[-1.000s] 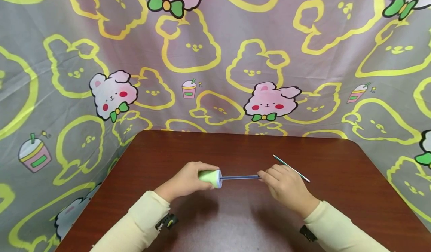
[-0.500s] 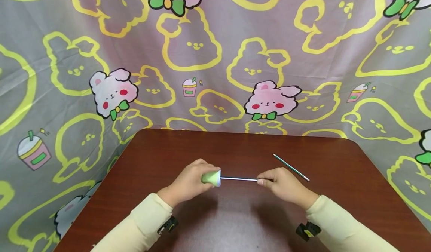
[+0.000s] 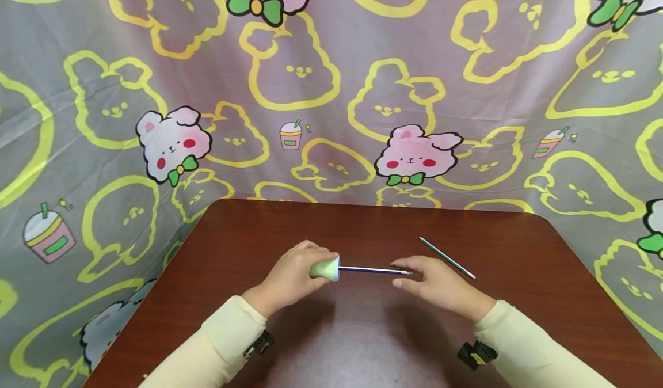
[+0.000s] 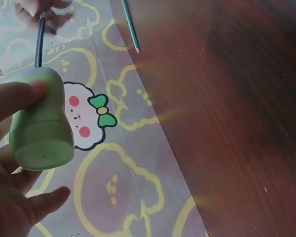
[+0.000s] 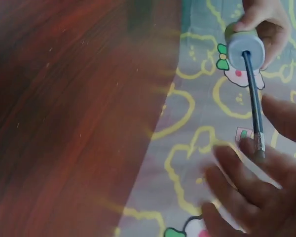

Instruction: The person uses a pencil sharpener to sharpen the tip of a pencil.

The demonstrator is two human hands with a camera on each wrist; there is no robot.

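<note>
My left hand [image 3: 292, 276] grips a light green pencil sharpener [image 3: 323, 269] with a pale end face, held sideways above the table. A dark striped pencil [image 3: 370, 270] sticks out of the hole in that face and points right; its tip inside is hidden. In the right wrist view, the sharpener's pale face [image 5: 251, 53] and the pencil's metal band and eraser end [image 5: 259, 145] show. My right hand [image 3: 437, 281] is spread around that eraser end, thumb and fingers apart. From the left wrist, the sharpener's rounded base [image 4: 43, 150] is seen.
A second pencil [image 3: 447, 257], green with a white end, lies on the brown table [image 3: 290, 227] beyond my right hand. Behind and beside the table hangs a grey curtain [image 3: 331, 88] with cartoon rabbits. A strapped black device [image 3: 476, 354] sits at my right wrist.
My right hand's fingers held the pencil's end earlier and have now opened off it, baring the eraser end. My left hand and the sharpener have shifted only slightly.
</note>
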